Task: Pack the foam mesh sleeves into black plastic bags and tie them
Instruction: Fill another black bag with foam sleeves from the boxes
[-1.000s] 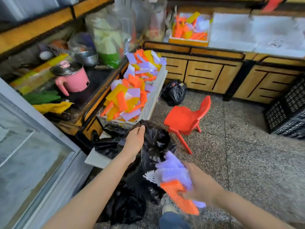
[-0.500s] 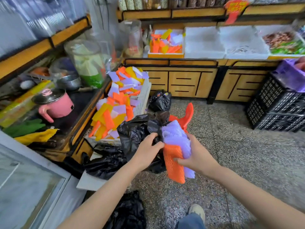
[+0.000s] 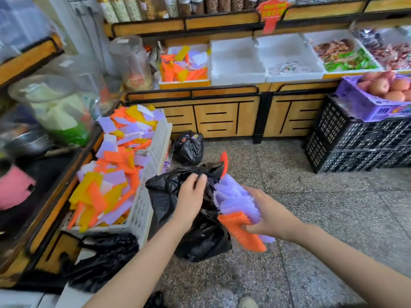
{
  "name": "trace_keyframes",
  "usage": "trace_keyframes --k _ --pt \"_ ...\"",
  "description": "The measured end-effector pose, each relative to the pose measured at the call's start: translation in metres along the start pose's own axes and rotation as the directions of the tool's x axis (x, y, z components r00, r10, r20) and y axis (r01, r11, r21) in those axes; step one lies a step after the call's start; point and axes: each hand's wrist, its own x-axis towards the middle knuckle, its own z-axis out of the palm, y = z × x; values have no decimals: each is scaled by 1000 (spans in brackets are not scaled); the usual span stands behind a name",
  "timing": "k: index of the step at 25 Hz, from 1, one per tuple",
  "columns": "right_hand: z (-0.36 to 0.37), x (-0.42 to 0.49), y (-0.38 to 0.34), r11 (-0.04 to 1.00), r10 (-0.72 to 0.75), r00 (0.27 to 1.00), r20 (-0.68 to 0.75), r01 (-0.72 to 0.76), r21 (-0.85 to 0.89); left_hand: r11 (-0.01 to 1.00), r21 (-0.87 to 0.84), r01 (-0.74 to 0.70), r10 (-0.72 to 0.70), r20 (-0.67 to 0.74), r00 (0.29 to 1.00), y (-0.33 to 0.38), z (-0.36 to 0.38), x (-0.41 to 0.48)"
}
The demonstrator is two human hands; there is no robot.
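A: Where is the bag against your fingers?

B: Your left hand (image 3: 190, 200) has the black bag (image 3: 195, 221) bunched at its upper edge. The fingers (image 3: 201, 180) curl narrow over the plastic, and the rest of the bag hangs below your palm, above the floor (image 3: 322, 218).

A: And the sleeves?

B: Your right hand (image 3: 270, 215) holds a bundle of foam sleeves (image 3: 238, 205). Your thumb presses across the orange one (image 3: 242, 233) at the bottom, and the other fingers wrap behind the bundle, out of sight. The purple ones fan out above your thumb, with their upper ends touching the bag's bunched edge just beside your left hand.

A: Are any inside the bag?

B: You cannot tell; the mouth is crumpled and dark.

A: How do the sleeves look?

B: They are flat strips of soft mesh with jagged edges. The purple ones are pale and stacked in a fan, and the orange one shows a clear net pattern.

A: And the bag?

B: It is thin, glossy and wrinkled.

A: Where is the supply?

B: A white crate (image 3: 153, 156) to your left on the surface holds a heap of orange, yellow, purple and white sleeves. A tied black bag (image 3: 189, 147) sits on the floor beyond it, by the wooden cabinets (image 3: 213, 116). More loose black bags (image 3: 104, 258) lie below the crate.
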Motion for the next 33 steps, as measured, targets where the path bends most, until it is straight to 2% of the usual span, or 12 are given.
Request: trace_keyframes --k 4,6,10,13,15,17,20,23,25,28,30,33 --pt "-29 27 79 978 184 964 193 -160 -133 945 -280 167 -182 -28 983 29 46 58" --pt "-41 42 109 955 290 942 171 -273 -119 928 -301 222 -223 33 974 47 62 76" --pt "-79 88 145 900 432 895 -110 -420 116 986 -110 127 -104 194 975 55 74 104" --pt "-102 125 152 846 502 818 -279 -399 353 986 165 -17 -49 388 921 57 77 125" --pt "-115 149 148 822 522 785 -334 -358 443 934 329 -139 -9 411 911 59 84 145" --pt "-125 175 146 800 553 746 -372 -351 486 921 361 -148 12 353 936 60 94 172" --pt "-140 226 150 717 648 651 -395 -347 604 987 146 -71 10 379 925 63 105 220" --pt "-155 275 155 633 728 596 -339 -394 666 926 -304 222 -65 452 890 84 109 258" --pt "-160 299 161 668 719 595 -359 -449 593 789 -484 378 -123 478 870 93 109 283" --pt "-162 322 167 708 697 613 -373 -502 497 637 -605 478 -190 477 858 106 114 320" --pt "-164 333 170 724 658 686 -311 -463 511 594 -607 528 -250 485 838 110 123 341" --pt "-168 339 179 747 558 805 -203 -380 546 634 -496 594 -333 518 788 110 147 368"
